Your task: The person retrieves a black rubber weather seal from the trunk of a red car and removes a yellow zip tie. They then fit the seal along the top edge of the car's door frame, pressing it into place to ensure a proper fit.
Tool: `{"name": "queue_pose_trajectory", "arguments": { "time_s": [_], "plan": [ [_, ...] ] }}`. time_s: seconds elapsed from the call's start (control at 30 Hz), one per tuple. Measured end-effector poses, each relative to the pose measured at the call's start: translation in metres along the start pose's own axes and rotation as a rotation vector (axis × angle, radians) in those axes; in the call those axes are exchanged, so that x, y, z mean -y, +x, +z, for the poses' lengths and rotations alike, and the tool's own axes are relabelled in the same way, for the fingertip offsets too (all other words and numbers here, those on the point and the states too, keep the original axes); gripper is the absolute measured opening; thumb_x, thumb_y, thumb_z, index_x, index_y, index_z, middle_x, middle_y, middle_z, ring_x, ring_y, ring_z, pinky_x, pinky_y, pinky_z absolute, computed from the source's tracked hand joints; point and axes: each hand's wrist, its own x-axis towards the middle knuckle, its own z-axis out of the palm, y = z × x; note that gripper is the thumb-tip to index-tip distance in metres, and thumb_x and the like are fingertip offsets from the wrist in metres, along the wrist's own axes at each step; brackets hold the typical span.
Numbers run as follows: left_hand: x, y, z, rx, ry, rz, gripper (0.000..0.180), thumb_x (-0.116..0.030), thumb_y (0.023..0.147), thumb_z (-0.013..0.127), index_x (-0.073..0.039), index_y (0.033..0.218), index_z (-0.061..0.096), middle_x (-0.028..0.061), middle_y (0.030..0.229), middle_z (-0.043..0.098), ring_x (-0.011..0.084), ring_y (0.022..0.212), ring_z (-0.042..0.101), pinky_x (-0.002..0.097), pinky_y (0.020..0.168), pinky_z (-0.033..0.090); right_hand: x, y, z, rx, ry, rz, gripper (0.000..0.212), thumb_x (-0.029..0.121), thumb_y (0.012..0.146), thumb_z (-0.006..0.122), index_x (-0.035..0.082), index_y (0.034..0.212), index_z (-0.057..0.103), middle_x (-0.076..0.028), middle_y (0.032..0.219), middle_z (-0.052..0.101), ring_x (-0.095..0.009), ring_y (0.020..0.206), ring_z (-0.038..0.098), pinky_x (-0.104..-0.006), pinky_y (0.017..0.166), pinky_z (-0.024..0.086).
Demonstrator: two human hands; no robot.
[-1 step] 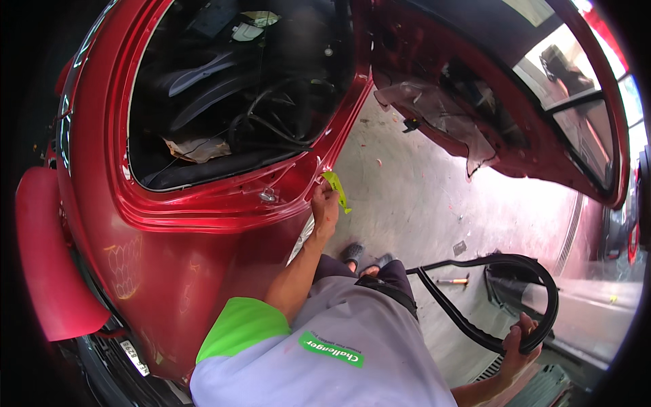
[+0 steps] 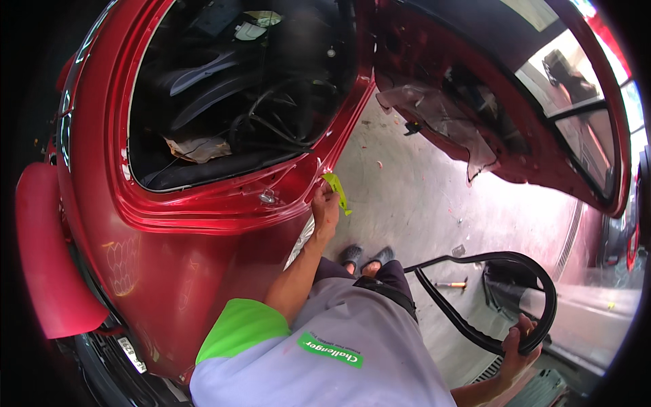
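Observation:
My left hand (image 2: 327, 206) pinches a short yellow-green strip of tape (image 2: 338, 191) beside the lower corner of the red car's door frame (image 2: 224, 221). The tape's free end hangs down past my fingers. Away to the right, my right hand (image 2: 518, 349) is closed round a black rubber door seal (image 2: 548, 292). That seal bends in a wide loop above the hand, and its other end runs left towards my waist, where my body hides it.
The car's open door (image 2: 576, 163) stands at the upper right, with loose clear plastic sheeting (image 2: 441, 112) on its inner side. A hammer-like tool (image 2: 451, 284) lies on the concrete floor (image 2: 407, 183). A red curved panel (image 2: 54, 251) is at the far left.
The view has shifted very slightly. Both hands keep the same hold on the tape and the door seal.

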Motion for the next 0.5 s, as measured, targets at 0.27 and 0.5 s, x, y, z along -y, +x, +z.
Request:
{"name": "queue_pose_trajectory", "arguments": {
  "time_s": [0.27,0.5],
  "plan": [
    [0.005,0.021,0.003,-0.19,-0.055,-0.009,0.021,-0.005,0.09,0.064,0.003,0.109,0.061,0.0049,0.094,0.065,0.0127,0.083,0.062,0.0278,0.078,0.05,0.009,0.139,0.027,0.136,0.023,-0.286,0.034,0.012,0.085,0.074,-0.005,0.114,0.071,-0.006,0.08,0.062,-0.011,0.06,0.055,-0.0256,0.056,0.043],
    [-0.016,0.039,0.003,-0.351,-0.16,0.056,0.021,-0.007,0.094,0.064,0.0,0.114,0.06,0.0027,0.091,0.065,0.0088,0.076,0.058,0.0242,0.068,0.046,0.029,0.259,0.048,0.183,-0.186,-0.437,0.036,0.014,0.086,0.077,-0.006,0.112,0.064,-0.003,0.076,0.058,-0.009,0.057,0.05,-0.0212,0.052,0.035]
  ]
}}
